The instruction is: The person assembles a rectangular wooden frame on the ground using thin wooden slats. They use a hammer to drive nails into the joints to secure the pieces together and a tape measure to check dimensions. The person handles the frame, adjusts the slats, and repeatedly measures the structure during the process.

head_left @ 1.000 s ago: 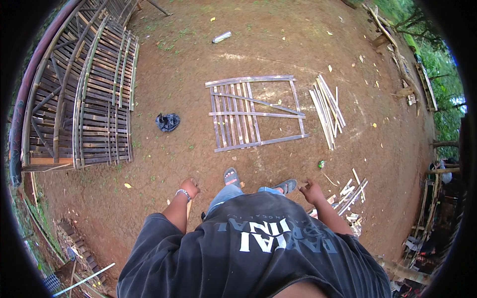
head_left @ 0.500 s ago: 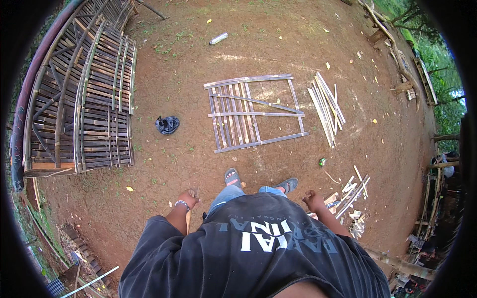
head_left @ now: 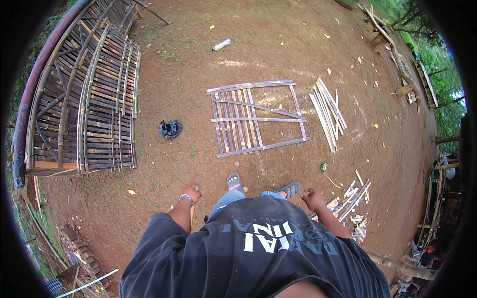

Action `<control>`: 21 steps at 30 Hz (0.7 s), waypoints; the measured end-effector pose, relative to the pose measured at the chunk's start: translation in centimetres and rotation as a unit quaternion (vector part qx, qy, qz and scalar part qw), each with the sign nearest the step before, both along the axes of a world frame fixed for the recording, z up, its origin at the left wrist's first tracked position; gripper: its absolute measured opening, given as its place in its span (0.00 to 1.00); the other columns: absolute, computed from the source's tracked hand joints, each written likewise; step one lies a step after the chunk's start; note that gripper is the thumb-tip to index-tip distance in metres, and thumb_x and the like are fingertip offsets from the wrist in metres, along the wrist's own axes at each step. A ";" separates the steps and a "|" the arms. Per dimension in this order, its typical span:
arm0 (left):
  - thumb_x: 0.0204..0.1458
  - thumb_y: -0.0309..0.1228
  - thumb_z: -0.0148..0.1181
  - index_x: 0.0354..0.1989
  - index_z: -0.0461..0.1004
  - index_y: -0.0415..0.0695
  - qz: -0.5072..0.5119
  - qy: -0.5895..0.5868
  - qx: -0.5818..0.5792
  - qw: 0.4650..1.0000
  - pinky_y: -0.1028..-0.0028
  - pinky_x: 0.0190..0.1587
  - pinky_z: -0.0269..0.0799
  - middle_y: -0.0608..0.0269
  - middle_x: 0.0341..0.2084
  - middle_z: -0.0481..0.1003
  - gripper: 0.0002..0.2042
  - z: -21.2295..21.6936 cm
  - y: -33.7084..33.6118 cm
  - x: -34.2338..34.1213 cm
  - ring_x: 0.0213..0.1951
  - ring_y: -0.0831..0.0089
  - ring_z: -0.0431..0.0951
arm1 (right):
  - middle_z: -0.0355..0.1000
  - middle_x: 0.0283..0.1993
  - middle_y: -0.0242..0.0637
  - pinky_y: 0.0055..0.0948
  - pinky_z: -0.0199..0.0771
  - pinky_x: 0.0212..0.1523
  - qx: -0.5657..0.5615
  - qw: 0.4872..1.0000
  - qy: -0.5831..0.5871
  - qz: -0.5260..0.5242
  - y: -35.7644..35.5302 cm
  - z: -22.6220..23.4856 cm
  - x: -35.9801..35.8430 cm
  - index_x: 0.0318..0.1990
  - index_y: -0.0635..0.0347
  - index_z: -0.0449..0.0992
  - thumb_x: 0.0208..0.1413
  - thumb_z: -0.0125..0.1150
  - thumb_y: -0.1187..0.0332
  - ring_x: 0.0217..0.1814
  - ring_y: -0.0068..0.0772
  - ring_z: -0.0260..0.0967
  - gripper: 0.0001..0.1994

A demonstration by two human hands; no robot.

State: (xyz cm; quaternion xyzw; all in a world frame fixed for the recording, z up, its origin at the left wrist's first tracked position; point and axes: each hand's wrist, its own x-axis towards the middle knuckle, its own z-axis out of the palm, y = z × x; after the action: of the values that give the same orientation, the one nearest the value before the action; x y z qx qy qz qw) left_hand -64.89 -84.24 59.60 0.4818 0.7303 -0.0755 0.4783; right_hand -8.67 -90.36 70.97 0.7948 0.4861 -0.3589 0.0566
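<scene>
I stand on bare red earth in a dark printed shirt, and my sandalled feet [head_left: 234,182] point at a half-built bamboo lattice frame [head_left: 256,119] lying flat ahead. My left hand [head_left: 191,192], with a bracelet at the wrist, hangs closed at my side; a thin sliver seems to stick out of it, but I cannot tell what it is. My right hand [head_left: 313,198] hangs loosely curled and holds nothing, just above a scatter of cut bamboo scraps [head_left: 350,198]. A bundle of loose bamboo slats [head_left: 328,116] lies to the right of the frame.
Finished bamboo panels [head_left: 84,109] are stacked at the left beside a long reddish pipe [head_left: 22,114]. A dark crumpled cloth [head_left: 170,129] lies between the stack and the frame. A plastic bottle [head_left: 221,44] lies farther off. Poles and greenery line the right edge.
Both hands have dropped slightly at my sides and the view has shifted a little. The things on the ground have not moved.
</scene>
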 end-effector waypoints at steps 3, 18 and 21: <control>0.41 0.38 0.70 0.44 0.81 0.38 -0.020 0.053 -0.042 0.997 0.60 0.50 0.77 0.42 0.42 0.81 0.22 -3.0 -3.1 -3.1 0.47 0.51 0.82 | 0.79 0.42 0.51 0.41 0.77 0.49 -0.020 1.000 0.016 0.004 -0.6 -0.6 0.4 0.56 0.59 0.74 0.53 0.69 0.51 0.48 0.51 0.78 0.28; 0.48 0.36 0.61 0.53 0.78 0.37 -0.003 0.042 -0.042 0.998 0.60 0.56 0.75 0.41 0.51 0.78 0.24 0.9 -2.7 -1.0 0.54 0.49 0.78 | 0.80 0.39 0.46 0.38 0.77 0.47 -0.013 0.999 0.049 0.016 1.3 -3.6 2.3 0.55 0.61 0.73 0.55 0.69 0.56 0.44 0.44 0.80 0.25; 0.52 0.39 0.60 0.55 0.77 0.37 0.011 0.030 -0.047 0.998 0.60 0.57 0.74 0.41 0.53 0.77 0.24 2.7 -1.9 -0.2 0.55 0.49 0.77 | 0.80 0.39 0.46 0.37 0.77 0.46 -0.005 0.998 0.055 0.023 2.9 -2.5 1.0 0.55 0.62 0.73 0.55 0.69 0.56 0.44 0.43 0.80 0.25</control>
State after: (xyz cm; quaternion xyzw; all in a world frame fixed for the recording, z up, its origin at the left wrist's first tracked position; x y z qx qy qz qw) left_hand -65.09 -86.13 62.34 0.4484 0.7450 -0.1187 0.4793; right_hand -7.65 -87.41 68.45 0.7618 0.5051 -0.4035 0.0419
